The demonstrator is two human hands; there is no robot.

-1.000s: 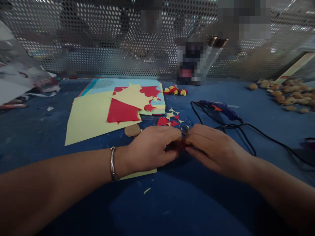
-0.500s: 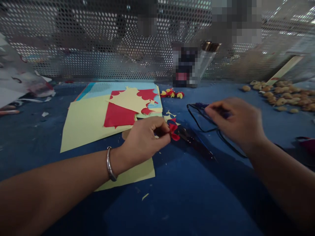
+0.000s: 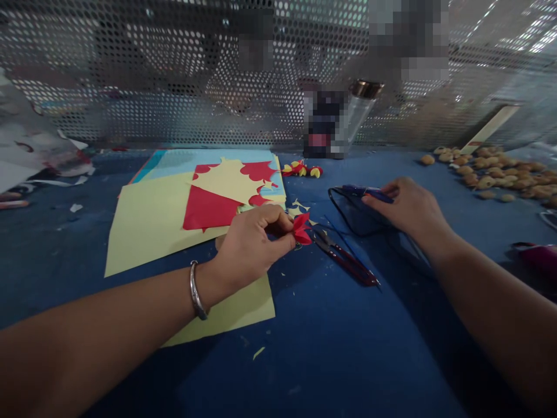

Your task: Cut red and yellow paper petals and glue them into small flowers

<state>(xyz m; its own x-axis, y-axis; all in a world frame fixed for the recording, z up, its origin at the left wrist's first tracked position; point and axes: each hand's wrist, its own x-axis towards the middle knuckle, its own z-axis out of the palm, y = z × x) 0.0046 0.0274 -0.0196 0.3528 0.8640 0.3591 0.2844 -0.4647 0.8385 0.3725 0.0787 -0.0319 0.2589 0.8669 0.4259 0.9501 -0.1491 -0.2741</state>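
Observation:
My left hand is closed, pinching a small red paper flower with pointed petals between thumb and fingers. My right hand closes its thumb and fingers on the right end of a slim blue tool lying low over the table; a black cord loops beside it. Below the flower lies a hand tool with dark red handles, like scissors or pliers. Cut red paper and cream paper rest left of my left hand.
Pale yellow sheets and a light blue sheet cover the left. Small red and yellow paper pieces lie at the back. Peanut-like pods heap at right. A clear bottle stands before a perforated metal screen.
The red flower has turned in my left hand, its petals now pointing up and right. My right hand has shifted slightly, and more of the blue tool shows.

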